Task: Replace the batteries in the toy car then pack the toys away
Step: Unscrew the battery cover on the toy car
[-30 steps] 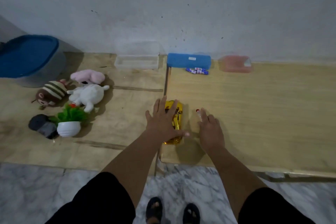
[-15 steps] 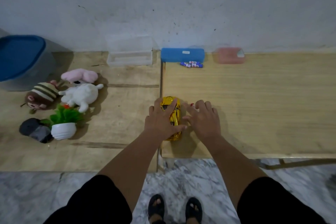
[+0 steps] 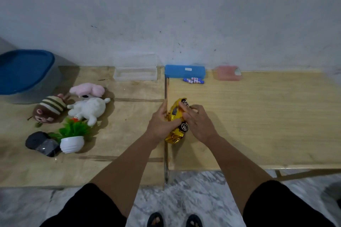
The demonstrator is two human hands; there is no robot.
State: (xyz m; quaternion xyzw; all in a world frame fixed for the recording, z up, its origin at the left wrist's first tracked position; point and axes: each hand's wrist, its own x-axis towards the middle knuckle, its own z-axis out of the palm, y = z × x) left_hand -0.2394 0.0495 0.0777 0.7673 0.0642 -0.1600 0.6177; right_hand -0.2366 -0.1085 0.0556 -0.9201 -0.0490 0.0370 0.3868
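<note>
Yellow toy car (image 3: 176, 116) tipped on its side, wheels facing right, just above the counter (image 3: 258, 116) near the seam between the two boards. Left hand (image 3: 162, 125) curled round the car body; right hand (image 3: 198, 122) gripping it from the wheel side, fingers bent over the top. Batteries (image 3: 193, 80) well beyond, lying before the blue case (image 3: 184, 72). Plush toys (image 3: 86, 108) grouped at left, near the blue-lidded bin (image 3: 25, 73)

Middle of the yellow toy car (image 3: 176, 116) is buried under both hands, so its underside's anyone's guess. Blue-lidded bin (image 3: 25, 73) runs off the left edge of the frame. Print on the batteries (image 3: 193, 80) by the back wall is too tiny to read.
</note>
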